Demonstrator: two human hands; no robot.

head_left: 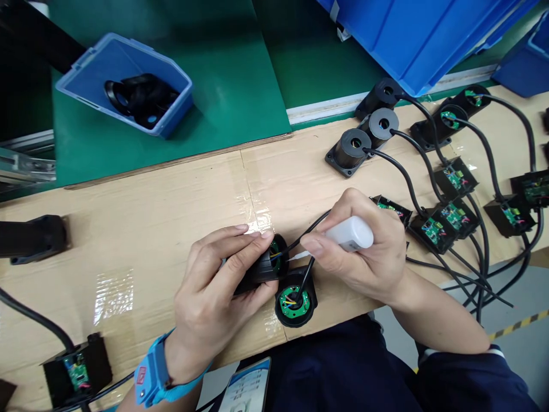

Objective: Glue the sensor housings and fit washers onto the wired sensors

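My left hand [223,280], with a blue strap round the wrist, is wrapped round a black cylindrical housing [259,269] tipped on its side. Its open end faces right, showing the edge of a green circuit board and thin coloured wires. In my right hand [364,246] is a small white bottle [349,233], its thin nozzle pointing left at the rim of that open end. Whether the tip touches the rim I cannot tell. Just below stands a second black housing [295,303], whose ring-shaped green board and coloured wires face up. Black cables run from both housings behind my right hand.
Several capped black housings [351,150] stand at the back right, cabled to black boxes with green boards [435,229]. A blue bin [128,86] with black rings sits on the green mat [231,74]. At left are another housing [34,237] and a box with a board [77,369].
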